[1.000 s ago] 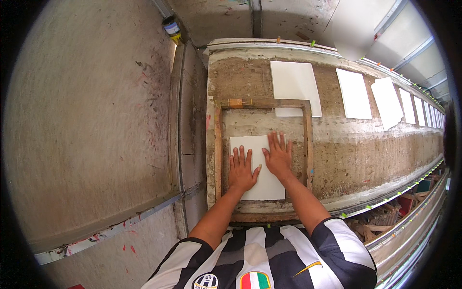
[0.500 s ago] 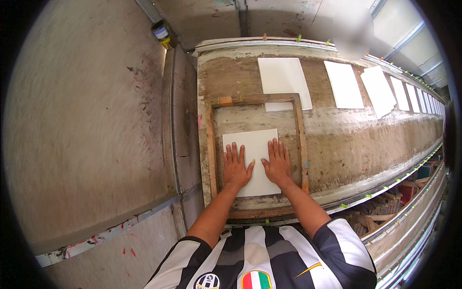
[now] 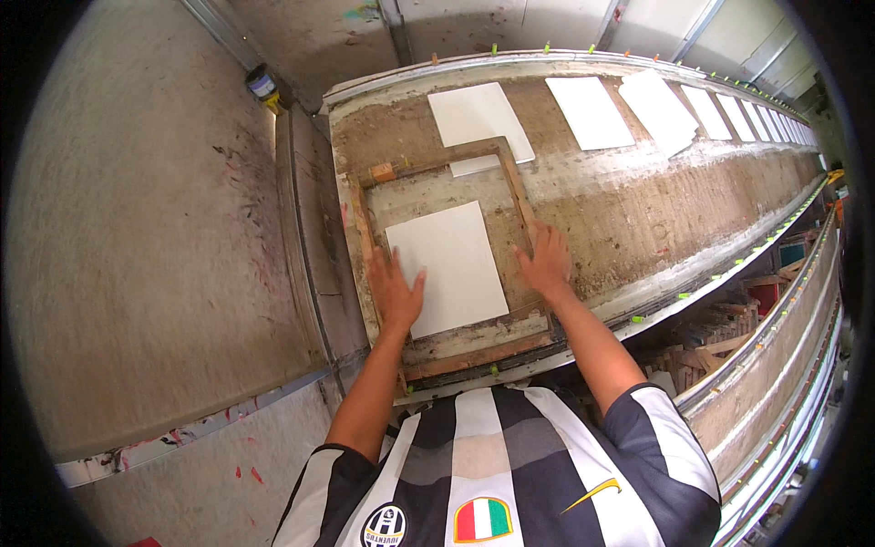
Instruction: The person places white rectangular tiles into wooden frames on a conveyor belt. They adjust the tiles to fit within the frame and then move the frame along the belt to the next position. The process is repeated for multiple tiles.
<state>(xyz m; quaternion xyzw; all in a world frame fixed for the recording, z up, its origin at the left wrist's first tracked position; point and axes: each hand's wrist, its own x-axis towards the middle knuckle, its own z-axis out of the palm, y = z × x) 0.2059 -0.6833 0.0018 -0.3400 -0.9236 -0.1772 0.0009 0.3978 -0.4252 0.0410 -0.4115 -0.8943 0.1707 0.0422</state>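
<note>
the spread left hand (image 3: 394, 294) and right hand (image 3: 549, 264) have been shifted outward, toward left and right rails of the wooden frame (image 3: 478, 356); inside it, the white sheet (image 3: 453, 269) seems released from pressing.

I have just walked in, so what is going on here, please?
Someone in a black-and-white striped shirt is at a long, brown-stained table. Their left hand, fingers spread, is at the left side of a rectangular wooden frame, overlapping the edge of a plain white sheet within its outline. Their right hand is at the frame's right side; whether it grips is unclear. More white sheets lie along the table.
</note>
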